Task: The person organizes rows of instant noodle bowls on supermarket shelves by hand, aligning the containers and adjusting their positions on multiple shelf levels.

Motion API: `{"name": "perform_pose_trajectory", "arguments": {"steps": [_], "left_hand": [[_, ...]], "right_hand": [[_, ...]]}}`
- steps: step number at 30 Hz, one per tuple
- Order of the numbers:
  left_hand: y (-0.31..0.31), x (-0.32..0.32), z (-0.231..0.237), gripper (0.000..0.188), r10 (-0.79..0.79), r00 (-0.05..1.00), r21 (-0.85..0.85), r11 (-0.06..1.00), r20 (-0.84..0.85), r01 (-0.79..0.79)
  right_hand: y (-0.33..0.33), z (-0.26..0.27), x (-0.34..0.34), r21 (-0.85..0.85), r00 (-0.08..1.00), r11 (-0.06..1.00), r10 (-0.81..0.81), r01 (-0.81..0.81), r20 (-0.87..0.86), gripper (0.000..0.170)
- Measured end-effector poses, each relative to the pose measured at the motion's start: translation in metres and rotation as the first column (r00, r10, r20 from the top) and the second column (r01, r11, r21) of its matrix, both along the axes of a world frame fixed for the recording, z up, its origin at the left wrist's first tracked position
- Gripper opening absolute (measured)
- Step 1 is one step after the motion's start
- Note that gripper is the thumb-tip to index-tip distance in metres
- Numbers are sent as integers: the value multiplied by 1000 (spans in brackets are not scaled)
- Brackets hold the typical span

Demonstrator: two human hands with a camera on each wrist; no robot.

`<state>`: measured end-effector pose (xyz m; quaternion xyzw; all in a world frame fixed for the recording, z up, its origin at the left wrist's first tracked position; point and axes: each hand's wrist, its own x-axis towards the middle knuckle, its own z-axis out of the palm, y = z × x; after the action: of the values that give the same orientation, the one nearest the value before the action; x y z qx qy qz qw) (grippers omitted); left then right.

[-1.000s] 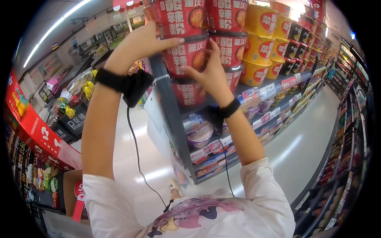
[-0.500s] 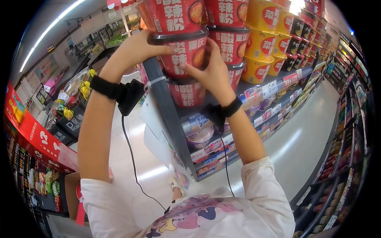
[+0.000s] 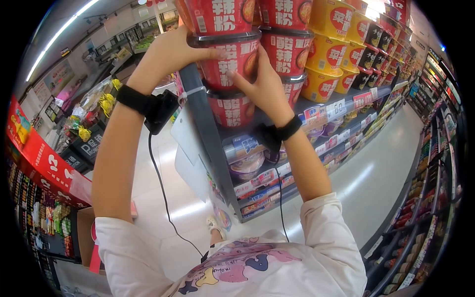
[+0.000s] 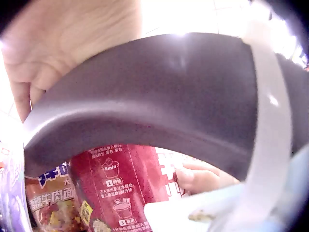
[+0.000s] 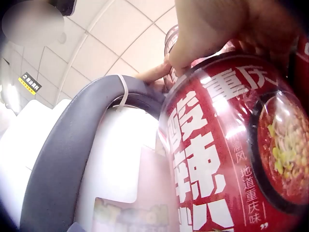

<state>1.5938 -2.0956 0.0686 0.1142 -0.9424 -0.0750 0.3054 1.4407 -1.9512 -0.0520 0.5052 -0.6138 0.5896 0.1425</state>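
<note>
Red tubs with white lettering stand in stacks at a shelf's end. My left hand (image 3: 166, 57) holds a middle-level red tub (image 3: 225, 72) from its left side, thumb across the front and most fingers hidden behind it. On the same tub's right side, my right hand (image 3: 267, 91) has its thumb on the front and fingers in the gap beside the neighbouring stack. Another red tub rests on top of it and a further one (image 3: 231, 111) is below. The left wrist view shows my left hand (image 4: 72, 36) beyond a dark curved edge; the right wrist view shows my right hand (image 5: 217, 31) above a red tub (image 5: 203, 150).
Yellow tubs (image 3: 321, 84) and black tubs stand to the right of the red stacks. The grey shelf post (image 3: 200, 123) runs down beside the left forearm. Price labels line the shelf fronts. Another stocked shelf (image 3: 423, 213) borders the aisle on the far right.
The head view has shifted slightly, so the stacks sit higher in the picture. My right fingers lie straighter along the tub's side than a second ago. Both hands remain on the same tub.
</note>
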Motion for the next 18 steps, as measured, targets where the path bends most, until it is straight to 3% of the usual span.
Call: {"name": "perform_pose_trajectory", "arguments": {"steps": [7,10,14,17,18], "left_hand": [[5,3,2,84,-54,999,42,998,5,54],[6,3,3,84,-1,999,54,999,32,-1],[11,8,7,89,16,996,83,996,88,-24],[4,13,2,86,-85,991,150,986,99,70],[2,16,1,84,-55,996,121,992,70,46]], "right_hand": [[1,1,4,16,1000,1000,-23,23,3,98],[4,4,7,14,1000,1000,-26,27,-3,98],[16,11,15,79,994,995,55,-63,97,99],[14,-5,2,-12,994,999,-54,53,-94,98],[17,-9,-1,-29,993,998,-59,56,-107,98]]}}
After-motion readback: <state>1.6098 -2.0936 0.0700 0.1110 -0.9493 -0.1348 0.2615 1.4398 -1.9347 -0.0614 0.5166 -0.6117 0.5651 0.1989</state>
